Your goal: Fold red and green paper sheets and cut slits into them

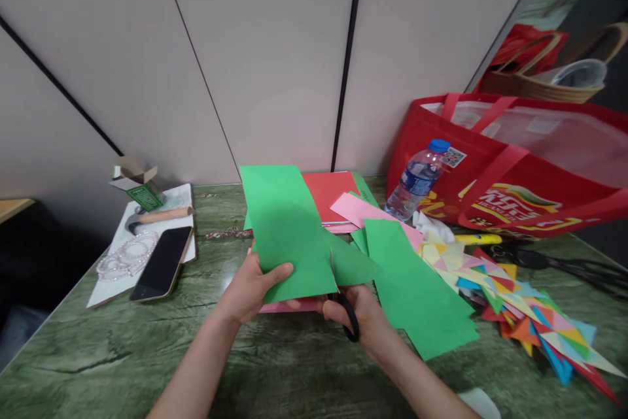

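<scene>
A sheet of green paper (289,229) is held up over the table by my left hand (250,285), thumb on its face and fingers behind it. My right hand (360,314) grips black-handled scissors (349,318) at the sheet's lower right. Their blades sit in a cut running up the paper, and a strip on the right folds away from the rest. Under the sheet lie pink paper and a red sheet (331,193). Cut green pieces (412,282) lie right of my right hand, beside a pink strip (366,211).
At right are a water bottle (417,180), a red shopping bag (490,170), a yellow marker (478,239) and a pile of coloured paper scraps (534,314). At left lie a phone (163,262), a beaded strand (128,255), a wooden-handled tool (164,214) and a small box (140,187).
</scene>
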### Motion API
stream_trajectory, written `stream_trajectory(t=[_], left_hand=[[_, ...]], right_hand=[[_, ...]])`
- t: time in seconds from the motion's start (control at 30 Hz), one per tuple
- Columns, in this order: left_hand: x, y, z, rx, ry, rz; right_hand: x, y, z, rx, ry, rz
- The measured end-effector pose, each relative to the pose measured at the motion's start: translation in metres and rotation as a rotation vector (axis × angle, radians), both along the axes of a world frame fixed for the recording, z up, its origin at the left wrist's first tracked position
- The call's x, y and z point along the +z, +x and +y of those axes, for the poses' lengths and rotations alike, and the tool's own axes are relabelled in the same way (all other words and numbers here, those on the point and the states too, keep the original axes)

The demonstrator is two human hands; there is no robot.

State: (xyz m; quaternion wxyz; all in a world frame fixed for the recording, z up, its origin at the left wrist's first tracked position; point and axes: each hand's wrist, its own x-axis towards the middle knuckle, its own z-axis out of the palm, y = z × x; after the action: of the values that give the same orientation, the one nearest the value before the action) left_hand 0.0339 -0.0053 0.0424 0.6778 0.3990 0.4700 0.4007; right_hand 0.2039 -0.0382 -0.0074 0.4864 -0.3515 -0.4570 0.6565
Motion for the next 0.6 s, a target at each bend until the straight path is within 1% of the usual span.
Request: stream_trajectory(t=[0.17,0.37,0.6], left_hand=[[-0.0024,-0.0018,0.0008,-0.019,0.026,0.036],[-0.0032,-0.0015,0.0008,-0.021,0.04,0.008],[-0.002,-0.001,0.0004,-0.001,0.02,0.017]], right_hand=[[-0.0076,0.0028,-0.0009,0.013,-0.038,-0.073],[-0.0046,0.0024,-0.0003,0.017,-0.025,-0.062],[-0.0048,0.0014,-0.0001,-0.036,-0.098,-0.085]])
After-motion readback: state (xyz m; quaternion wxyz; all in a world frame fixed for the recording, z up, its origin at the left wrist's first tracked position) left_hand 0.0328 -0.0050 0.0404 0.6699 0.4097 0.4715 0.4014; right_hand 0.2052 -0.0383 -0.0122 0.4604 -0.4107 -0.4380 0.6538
